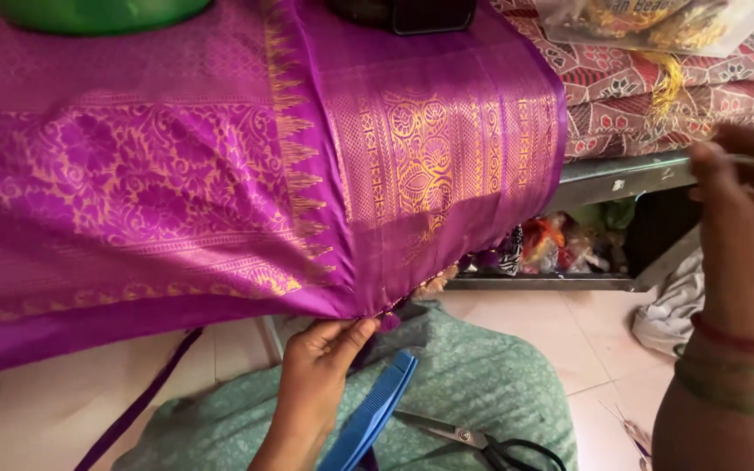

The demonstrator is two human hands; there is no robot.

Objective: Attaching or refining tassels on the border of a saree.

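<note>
From the head camera, the left hand (320, 366) pinches the lower hem of a purple silk sari (220, 174) with gold woven motifs, which drapes over a table edge toward the lap. A blue comb (373, 414) lies on the green-clad lap just beside that hand, black-handled scissors (473, 436) near it. The right hand (743, 192) is raised at the right, fingers closed around something thin; what it is I cannot tell. Green and red bangles (735, 375) ring that wrist
</note>
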